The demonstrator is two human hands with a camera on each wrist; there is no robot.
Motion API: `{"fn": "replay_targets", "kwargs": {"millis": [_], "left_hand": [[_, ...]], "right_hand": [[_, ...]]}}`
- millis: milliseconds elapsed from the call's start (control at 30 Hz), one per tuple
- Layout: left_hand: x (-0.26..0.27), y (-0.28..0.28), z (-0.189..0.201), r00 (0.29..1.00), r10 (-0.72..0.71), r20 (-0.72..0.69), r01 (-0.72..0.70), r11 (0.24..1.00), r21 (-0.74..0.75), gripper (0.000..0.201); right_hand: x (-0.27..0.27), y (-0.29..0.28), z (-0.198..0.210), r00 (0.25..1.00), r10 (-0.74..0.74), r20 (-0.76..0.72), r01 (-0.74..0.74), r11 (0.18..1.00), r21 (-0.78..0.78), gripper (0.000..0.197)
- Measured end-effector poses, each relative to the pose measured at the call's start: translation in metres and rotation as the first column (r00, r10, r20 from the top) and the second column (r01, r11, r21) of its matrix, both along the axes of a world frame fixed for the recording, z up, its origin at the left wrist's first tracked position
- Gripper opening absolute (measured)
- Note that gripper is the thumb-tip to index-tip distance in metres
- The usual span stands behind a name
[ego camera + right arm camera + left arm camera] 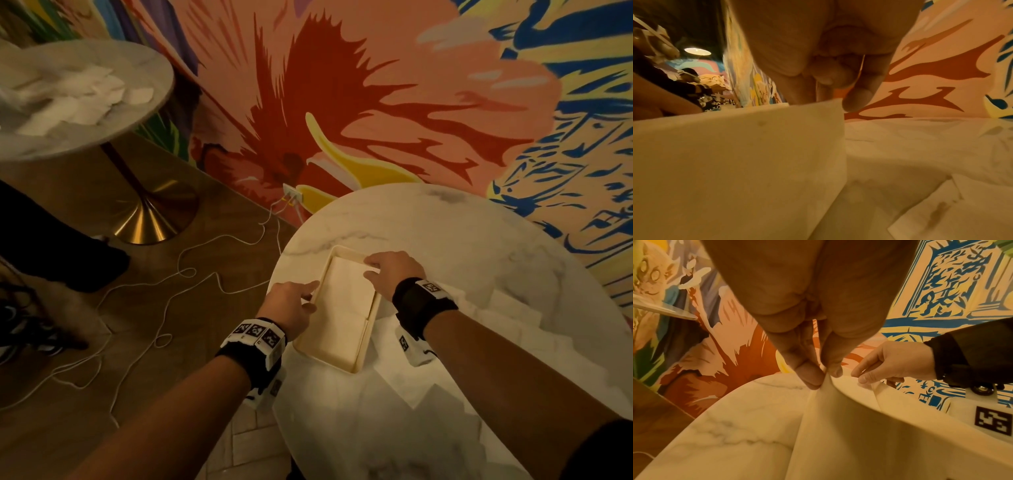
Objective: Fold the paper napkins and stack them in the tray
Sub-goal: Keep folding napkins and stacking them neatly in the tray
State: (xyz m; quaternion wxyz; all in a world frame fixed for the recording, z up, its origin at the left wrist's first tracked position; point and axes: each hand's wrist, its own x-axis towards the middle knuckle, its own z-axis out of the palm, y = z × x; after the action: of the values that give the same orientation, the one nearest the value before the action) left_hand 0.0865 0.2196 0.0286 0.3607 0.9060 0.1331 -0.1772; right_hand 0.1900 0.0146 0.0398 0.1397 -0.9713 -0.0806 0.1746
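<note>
While the folded napkin (346, 294) hangs just over the tray (356, 364), the left hand (291, 308) pinches its left corner between thumb and forefinger, and the right hand (394, 272) pinches the far right corner. Uneven release could leave it skewed against the tray wall. No readable writing; only coded wristband squares (256, 331).
</note>
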Motion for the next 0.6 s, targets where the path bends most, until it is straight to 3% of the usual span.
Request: {"fn": "replay_targets", "kwargs": {"millis": [100,200,300,367,500,600], "left_hand": [[-0.001,0.0,0.0,1.0,0.0,0.009,0.0,1.0,0.01,0.05],[-0.003,-0.003,0.002,1.0,-0.003,0.028,0.002,1.0,0.024,0.05],[-0.005,-0.01,0.007,0.997,-0.009,0.075,0.002,0.996,0.089,0.047],[-0.005,-0.02,0.013,0.991,-0.034,0.128,0.013,0.987,0.163,0.048],[-0.009,-0.058,0.027,0.961,-0.095,0.26,0.07,0.992,0.103,0.041],[-0.016,-0.093,0.029,0.953,-0.147,0.264,0.152,0.988,0.002,0.039]], "right_hand": [[-0.007,-0.001,0.007,0.999,0.024,0.03,-0.024,1.0,0.001,0.039],[-0.016,-0.009,0.011,0.994,-0.047,0.101,0.028,0.983,0.183,0.036],[-0.025,-0.027,0.014,0.965,-0.239,0.106,0.17,0.882,0.44,0.028],[-0.032,-0.048,0.015,0.93,-0.359,0.074,0.272,0.812,0.517,0.021],[-0.052,-0.103,0.005,0.894,-0.446,0.029,0.394,0.817,0.421,0.02],[-0.073,-0.136,-0.012,0.891,-0.453,-0.027,0.437,0.84,0.321,0.02]]}}
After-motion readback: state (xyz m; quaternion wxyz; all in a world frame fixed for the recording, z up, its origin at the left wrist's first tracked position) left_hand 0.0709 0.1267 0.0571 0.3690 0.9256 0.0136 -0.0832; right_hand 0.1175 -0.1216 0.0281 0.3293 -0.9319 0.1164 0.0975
